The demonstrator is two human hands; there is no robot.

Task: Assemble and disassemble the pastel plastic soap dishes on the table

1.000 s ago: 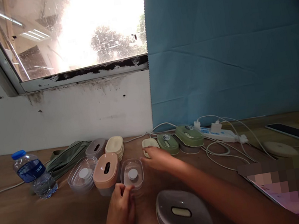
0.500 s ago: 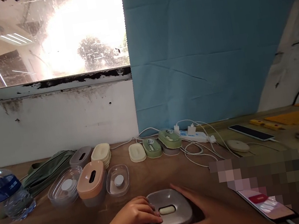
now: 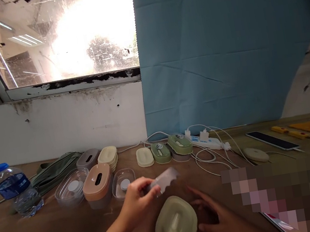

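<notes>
My left hand (image 3: 140, 198) grips a grey plastic cover (image 3: 166, 180) by its left end, thumb on the near side. The cover is lifted and tilted, and its wavy edge shows. Below it on the table stands a pale green oval-cornered container (image 3: 177, 226) with a raised ridge across the middle of its top. Right of that container, my right hand (image 3: 215, 216) is open with the fingers apart, close to its side but holding nothing. The lower end of the container is cut off by the frame.
Left of my hands stand a peach box (image 3: 97, 182), clear lids (image 3: 73, 187) and a water bottle (image 3: 18, 190). Behind are cream lids (image 3: 144, 157), green boxes (image 3: 179, 144) and a power strip (image 3: 207, 141) with loose cables. A phone (image 3: 272, 140) lies at right.
My left hand has lifted the grey cover up off the pale green container, which now shows. My right hand has let go of the cover and stays beside the container. The view has shifted slightly.
</notes>
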